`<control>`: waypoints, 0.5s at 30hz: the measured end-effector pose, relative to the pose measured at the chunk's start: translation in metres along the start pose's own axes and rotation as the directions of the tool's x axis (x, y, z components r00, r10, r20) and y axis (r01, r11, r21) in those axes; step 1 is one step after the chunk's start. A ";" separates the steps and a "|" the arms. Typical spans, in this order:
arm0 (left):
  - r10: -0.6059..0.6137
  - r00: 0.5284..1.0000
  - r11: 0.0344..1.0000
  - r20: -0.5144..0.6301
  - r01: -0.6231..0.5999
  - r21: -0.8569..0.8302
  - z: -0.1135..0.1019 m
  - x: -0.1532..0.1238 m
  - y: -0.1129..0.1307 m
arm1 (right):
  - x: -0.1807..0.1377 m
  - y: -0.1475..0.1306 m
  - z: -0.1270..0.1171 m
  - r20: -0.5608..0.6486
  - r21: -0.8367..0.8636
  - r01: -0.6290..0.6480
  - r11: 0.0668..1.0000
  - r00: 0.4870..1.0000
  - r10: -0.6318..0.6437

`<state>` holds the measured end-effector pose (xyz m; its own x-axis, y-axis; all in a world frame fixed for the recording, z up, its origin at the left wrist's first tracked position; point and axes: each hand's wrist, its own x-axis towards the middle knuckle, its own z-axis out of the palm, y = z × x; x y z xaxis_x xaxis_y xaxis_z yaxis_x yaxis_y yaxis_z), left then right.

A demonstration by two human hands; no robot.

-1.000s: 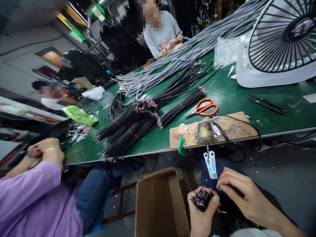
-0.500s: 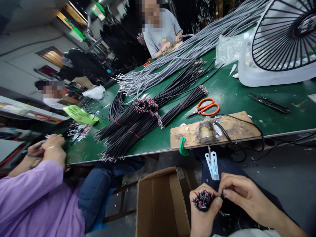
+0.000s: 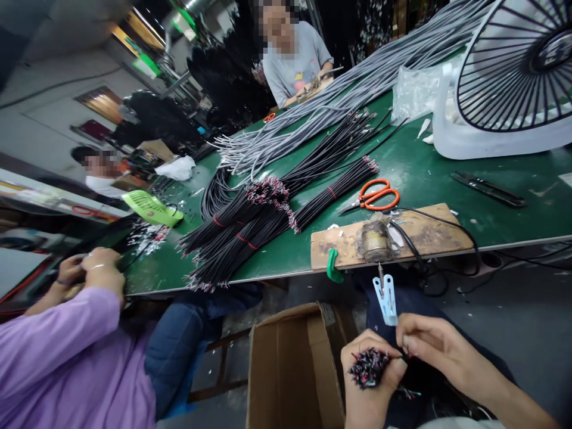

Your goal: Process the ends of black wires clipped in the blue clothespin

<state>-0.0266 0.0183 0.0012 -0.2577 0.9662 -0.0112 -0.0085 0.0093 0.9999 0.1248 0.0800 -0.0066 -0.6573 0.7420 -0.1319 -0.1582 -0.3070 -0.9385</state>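
My left hand (image 3: 369, 384) is closed round a bundle of thin black wires (image 3: 369, 367) with red and white stripped ends, held upright over my lap. My right hand (image 3: 431, 347) sits just to the right of it, fingertips pinched on one wire at the bundle's edge. A small pale-blue clip tool (image 3: 386, 301) hangs just above my hands, below the wooden board (image 3: 433, 233) clamped to the table edge.
Green table (image 3: 424, 173) carries bundles of black cables (image 3: 250, 229), grey cables (image 3: 313, 116), orange scissors (image 3: 373, 195), a fan (image 3: 509, 77) and a black tool (image 3: 487, 187). An open cardboard box (image 3: 290, 369) stands left of my knees. A co-worker in a purple sleeve (image 3: 67, 357) sits at left; two more people work farther off.
My right hand has closed in on the bundle and now pinches a wire at its edge. The view has shifted slightly. The co-worker's hands at left stay together.
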 end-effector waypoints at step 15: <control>0.011 0.990 0.974 -0.137 0.021 0.224 0.005 -0.003 0.014 | -0.026 0.006 0.005 0.013 -0.779 0.444 0.442 0.717 -0.697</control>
<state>-0.0209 0.0169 0.0148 -0.3879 0.9217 -0.0013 0.2030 0.0868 0.9753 0.1373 0.0555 -0.0071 -0.3707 0.7383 0.5635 0.2123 0.6580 -0.7225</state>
